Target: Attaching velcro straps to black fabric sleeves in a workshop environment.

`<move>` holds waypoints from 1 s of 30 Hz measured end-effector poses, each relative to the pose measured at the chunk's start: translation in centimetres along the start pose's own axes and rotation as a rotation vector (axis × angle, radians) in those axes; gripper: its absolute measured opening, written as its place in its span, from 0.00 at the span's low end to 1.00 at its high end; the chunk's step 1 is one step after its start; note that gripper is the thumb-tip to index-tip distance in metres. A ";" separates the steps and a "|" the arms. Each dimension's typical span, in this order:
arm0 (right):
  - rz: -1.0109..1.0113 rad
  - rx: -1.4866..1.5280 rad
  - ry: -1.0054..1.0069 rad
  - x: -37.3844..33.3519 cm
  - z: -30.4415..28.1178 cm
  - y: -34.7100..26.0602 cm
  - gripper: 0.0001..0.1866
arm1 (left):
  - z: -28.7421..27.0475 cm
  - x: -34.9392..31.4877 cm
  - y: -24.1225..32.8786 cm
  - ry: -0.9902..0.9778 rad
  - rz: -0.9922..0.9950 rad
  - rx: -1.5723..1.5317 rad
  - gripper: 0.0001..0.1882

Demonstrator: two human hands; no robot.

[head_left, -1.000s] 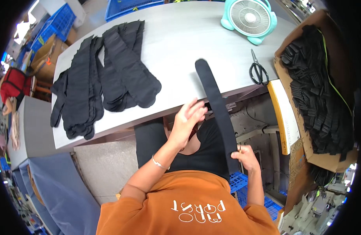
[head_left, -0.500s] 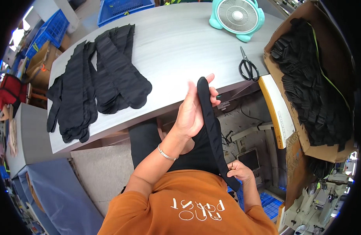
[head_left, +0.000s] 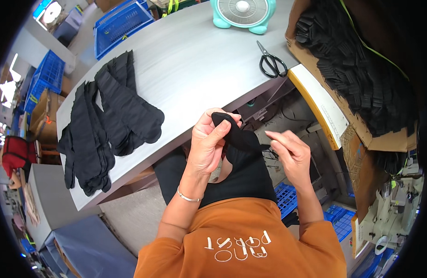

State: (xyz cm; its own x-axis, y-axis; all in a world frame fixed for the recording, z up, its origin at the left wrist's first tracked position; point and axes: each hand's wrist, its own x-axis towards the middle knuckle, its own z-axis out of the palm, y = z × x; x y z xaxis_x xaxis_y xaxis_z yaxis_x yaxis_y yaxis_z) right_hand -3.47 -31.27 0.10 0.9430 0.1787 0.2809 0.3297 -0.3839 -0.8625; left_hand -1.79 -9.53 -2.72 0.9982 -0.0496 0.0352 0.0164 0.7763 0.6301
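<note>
In front of my body, my left hand (head_left: 205, 149) pinches one rounded end of a black fabric strip (head_left: 241, 138) between thumb and fingers. The strip bends over and hangs above my lap, its lower part hard to tell from my dark trousers. Just right of it, my right hand (head_left: 293, 156) is raised with fingers curled and thumb and forefinger close together. Whatever those fingers hold, if anything, is too small to make out. On the grey table (head_left: 190, 69), two overlapping stacks of similar black strips (head_left: 90, 143) lie to the left.
Black-handled scissors (head_left: 271, 65) lie near the table's right corner, with a turquoise fan (head_left: 243, 13) behind. A carton (head_left: 393, 142) full of black pieces (head_left: 352, 69) stands at right, beside a yellow-edged white board (head_left: 322, 105). Blue crates (head_left: 123, 28) stand beyond the table.
My left hand has closed on the strip's end, which was lying along my open palm. My right hand has risen from the strip's lower end. The view has shifted right.
</note>
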 end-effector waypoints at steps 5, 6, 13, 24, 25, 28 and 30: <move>-0.321 -0.170 0.112 2.2 2.7 -3.2 0.14 | 0.2 -0.8 -0.4 -0.024 -0.017 -0.059 0.14; -0.315 -0.170 0.116 2.5 3.0 -3.2 0.14 | 0.1 -0.9 -0.5 -0.026 -0.008 -0.050 0.15; -0.306 -0.233 0.060 2.6 3.6 -3.2 0.13 | -0.9 -1.0 -0.8 -0.017 -0.044 -0.076 0.14; 0.046 0.029 0.102 0.4 4.1 -1.6 0.13 | 0.3 -1.5 -1.5 0.069 -0.002 -0.039 0.11; 0.059 0.059 0.059 0.2 4.0 -1.6 0.15 | 0.4 -1.5 -1.2 0.093 -0.009 -0.016 0.12; -0.033 -0.056 -0.102 -1.2 4.1 0.8 0.22 | 0.7 -1.4 -1.0 0.103 -0.015 -0.059 0.12; 0.070 -0.098 -0.199 -3.2 3.5 3.7 0.21 | 0.6 -1.0 -1.3 0.114 -0.051 -0.038 0.16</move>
State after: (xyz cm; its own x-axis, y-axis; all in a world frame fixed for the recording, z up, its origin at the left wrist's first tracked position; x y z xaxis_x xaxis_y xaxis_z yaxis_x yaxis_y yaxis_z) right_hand -5.44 -30.14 -5.47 0.9393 0.3197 0.1245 0.2754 -0.4861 -0.8294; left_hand -2.81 -10.82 -3.13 0.9961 -0.0200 -0.0858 0.0676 0.7977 0.5993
